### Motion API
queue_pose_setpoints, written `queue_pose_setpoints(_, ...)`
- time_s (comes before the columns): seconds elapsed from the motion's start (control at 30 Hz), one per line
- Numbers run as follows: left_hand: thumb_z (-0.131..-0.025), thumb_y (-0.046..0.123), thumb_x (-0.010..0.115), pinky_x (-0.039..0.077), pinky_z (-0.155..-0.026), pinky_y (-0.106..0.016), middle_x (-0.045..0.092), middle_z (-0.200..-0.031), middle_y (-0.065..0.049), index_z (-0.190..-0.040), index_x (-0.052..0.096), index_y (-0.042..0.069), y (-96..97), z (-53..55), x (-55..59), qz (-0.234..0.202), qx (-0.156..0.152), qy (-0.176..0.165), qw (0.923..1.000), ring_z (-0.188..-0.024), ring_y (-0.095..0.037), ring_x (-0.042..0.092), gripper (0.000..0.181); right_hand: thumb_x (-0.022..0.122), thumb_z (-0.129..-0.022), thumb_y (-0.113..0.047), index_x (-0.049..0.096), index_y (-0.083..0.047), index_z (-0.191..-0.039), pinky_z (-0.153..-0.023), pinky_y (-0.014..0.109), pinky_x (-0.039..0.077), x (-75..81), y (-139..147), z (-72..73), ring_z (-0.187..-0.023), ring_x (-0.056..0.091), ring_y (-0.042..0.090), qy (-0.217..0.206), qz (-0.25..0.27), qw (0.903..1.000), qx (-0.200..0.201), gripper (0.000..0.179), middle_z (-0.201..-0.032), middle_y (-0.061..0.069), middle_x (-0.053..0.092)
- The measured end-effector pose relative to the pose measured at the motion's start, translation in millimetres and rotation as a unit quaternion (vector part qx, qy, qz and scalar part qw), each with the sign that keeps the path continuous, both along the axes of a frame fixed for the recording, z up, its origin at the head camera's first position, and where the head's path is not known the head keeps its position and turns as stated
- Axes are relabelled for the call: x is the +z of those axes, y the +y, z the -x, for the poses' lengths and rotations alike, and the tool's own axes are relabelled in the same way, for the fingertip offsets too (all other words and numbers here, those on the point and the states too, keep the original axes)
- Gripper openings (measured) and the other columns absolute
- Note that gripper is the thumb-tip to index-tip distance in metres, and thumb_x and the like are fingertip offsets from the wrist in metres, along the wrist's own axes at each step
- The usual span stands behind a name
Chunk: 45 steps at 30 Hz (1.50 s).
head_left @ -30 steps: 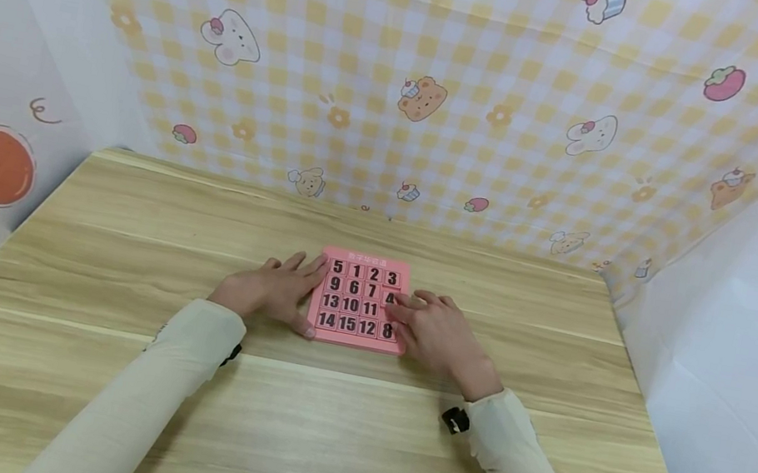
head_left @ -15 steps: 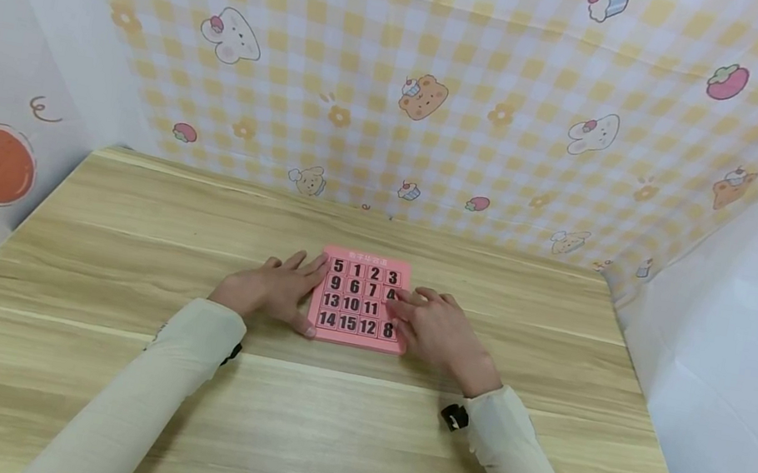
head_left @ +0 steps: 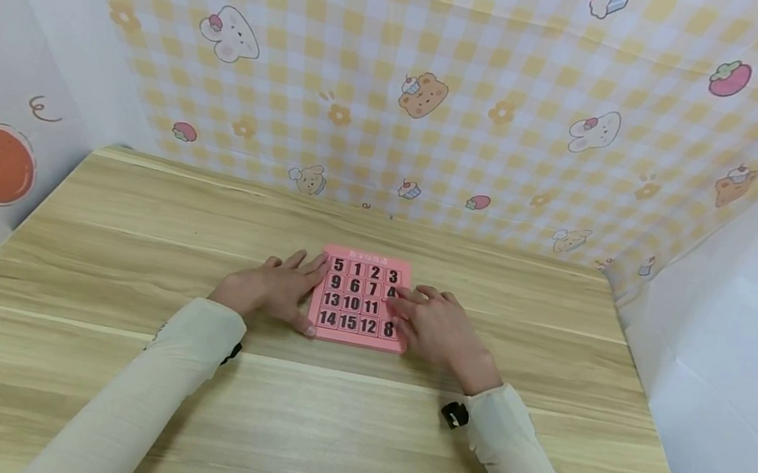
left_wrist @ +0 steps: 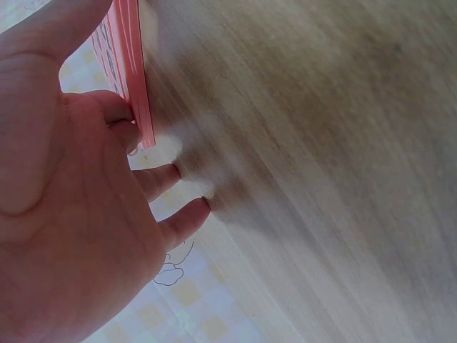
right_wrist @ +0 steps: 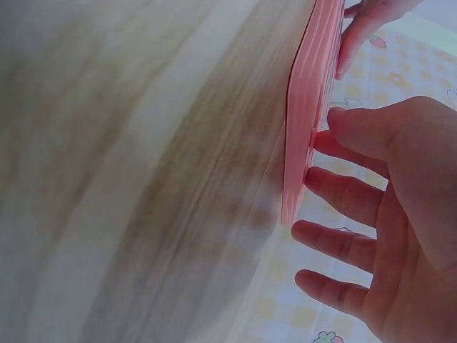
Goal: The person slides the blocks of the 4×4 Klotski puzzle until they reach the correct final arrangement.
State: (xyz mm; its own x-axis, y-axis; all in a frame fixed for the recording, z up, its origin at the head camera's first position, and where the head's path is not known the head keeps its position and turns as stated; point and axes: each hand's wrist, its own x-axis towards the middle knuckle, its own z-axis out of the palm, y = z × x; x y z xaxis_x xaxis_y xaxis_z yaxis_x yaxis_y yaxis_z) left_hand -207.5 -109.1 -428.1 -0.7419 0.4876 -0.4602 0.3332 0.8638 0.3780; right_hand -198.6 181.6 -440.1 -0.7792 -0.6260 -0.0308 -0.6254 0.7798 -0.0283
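A pink number slide puzzle lies flat on the wooden table, its black-numbered tiles facing up. At its left side, my left hand is spread, with thumb and index finger touching the frame's edge. My right hand reaches in from the right, and its fingertips touch the 4 tile at the end of the second row. Below that tile, the fingers partly cover the right end of the third row. The 8 tile sits in the bottom right corner. In the right wrist view, the fingers are slightly bent beside the puzzle's pink edge.
The wooden table extends around the puzzle. Behind it hangs a yellow checked cloth with cartoon prints. White panels stand at both sides. Dark straps sit at the wrists.
The 4 tile has slid slightly upward, away from me, and now lines up with the 7 tile. My right fingertips moved up a little with it. My left hand has stayed in place.
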Motion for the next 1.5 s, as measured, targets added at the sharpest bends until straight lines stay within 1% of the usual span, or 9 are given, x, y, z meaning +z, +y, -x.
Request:
queue_pose_setpoints(0.33, -0.082, 0.054, 0.074, 0.001, -0.122, -0.059, -0.011, -0.167, -0.005, -0.160, 0.002, 0.009, -0.6, -0.3, -0.2, -0.004, 0.005, -0.003, 1.0000, -0.153, -0.037, -0.009, 0.115, 0.048, -0.104, -0.039, 0.058, -0.024, -0.141, -0.110, 0.057, 0.040, 2.3, 0, -1.7, -0.136, 0.048, 0.034, -0.008, -0.014, 0.9999, -0.001, 0.041, -0.149, 0.001, 0.051)
queue_pose_setpoints(0.6, -0.082, 0.053, 0.074, 0.001, -0.123, -0.058, -0.011, -0.167, -0.003, -0.160, 0.001, 0.011, -0.5, -1.3, -0.7, -0.004, 0.008, -0.005, 0.9999, -0.153, -0.036, -0.009, 0.115, 0.048, -0.104, -0.040, 0.054, -0.023, -0.144, -0.111, 0.056, 0.039, 2.2, 1, -6.3, -0.137, 0.047, 0.033, -0.009, -0.024, 0.9997, 0.001, 0.044, -0.152, 0.000, 0.048)
queue_pose_setpoints(0.8, -0.082, 0.053, 0.074, 0.002, -0.123, -0.057, -0.011, -0.167, -0.005, -0.160, 0.001, 0.010, 0.2, -0.5, -0.3, -0.002, 0.004, 0.000, 1.0000, -0.153, -0.037, -0.009, 0.115, 0.051, -0.103, -0.036, 0.058, -0.025, -0.140, -0.108, 0.056, 0.042, 5.7, 3, -13.6, -0.135, 0.050, 0.033, 0.001, -0.014, 0.9996, 0.026, 0.040, -0.148, 0.001, 0.052)
queue_pose_setpoints(0.97, -0.082, 0.053, 0.074, 0.002, -0.123, -0.058, -0.010, -0.167, -0.005, -0.160, 0.001, 0.009, 0.5, -0.1, -0.6, -0.004, 0.004, 0.000, 1.0000, -0.153, -0.037, -0.009, 0.115, 0.051, -0.103, -0.039, 0.061, -0.023, -0.137, -0.108, 0.056, 0.043, 7.4, 6, -23.4, -0.133, 0.051, 0.033, 0.004, -0.018, 0.9985, 0.051, 0.040, -0.146, 0.003, 0.055)
queue_pose_setpoints(1.17, -0.082, 0.054, 0.074, 0.002, -0.123, -0.058, -0.010, -0.167, -0.005, -0.160, 0.001, 0.010, -0.6, 0.0, 0.0, -0.004, 0.005, 0.001, 1.0000, -0.152, -0.037, -0.009, 0.115, 0.055, -0.101, -0.038, 0.066, -0.022, -0.132, -0.105, 0.055, 0.046, 7.2, 8, -31.7, -0.128, 0.056, 0.034, 0.028, -0.007, 0.9969, 0.073, 0.036, -0.138, 0.003, 0.062)
queue_pose_setpoints(1.33, -0.082, 0.054, 0.074, 0.002, -0.123, -0.058, -0.011, -0.167, -0.005, -0.160, 0.001, 0.011, -0.6, 0.3, 0.3, -0.003, 0.005, -0.001, 1.0000, -0.152, -0.037, -0.009, 0.115, 0.058, -0.100, -0.034, 0.070, -0.024, -0.126, -0.102, 0.054, 0.048, 8.0, 7, -35.4, -0.125, 0.059, 0.033, 0.039, -0.005, 0.9956, 0.085, 0.031, -0.134, 0.002, 0.065)
queue_pose_setpoints(1.5, -0.082, 0.053, 0.074, 0.001, -0.123, -0.058, -0.011, -0.167, -0.004, -0.160, 0.001, 0.011, -0.4, 0.0, 0.8, -0.004, 0.008, -0.004, 0.9999, -0.153, -0.036, -0.010, 0.115, 0.057, -0.101, -0.033, 0.071, -0.025, -0.124, -0.101, 0.054, 0.049, 7.8, 6, -38.0, -0.124, 0.059, 0.032, 0.048, -0.015, 0.9953, 0.083, 0.029, -0.133, 0.002, 0.066)
